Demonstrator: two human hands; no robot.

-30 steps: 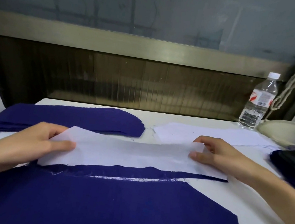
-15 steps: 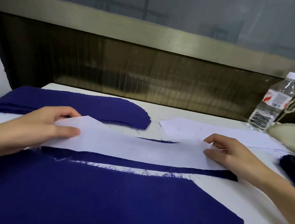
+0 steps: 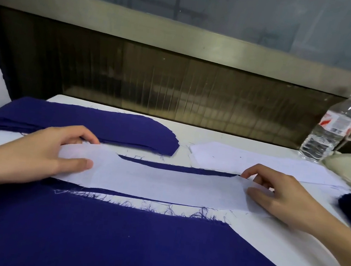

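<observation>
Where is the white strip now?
Head view: the white strip lies mid-table over a navy strip, between the navy stack behind and the large navy piece in front, its ends held by the left hand and right hand.

Left hand (image 3: 41,154) and right hand (image 3: 283,199) each pinch an end of the white strip (image 3: 163,184) — it lies over a navy strip (image 3: 177,168) on the bench (image 3: 267,243).

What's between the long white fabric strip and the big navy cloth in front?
Head view: a thin navy edge under the long white fabric strip, then bare white table with frayed threads from the big navy cloth.
</observation>
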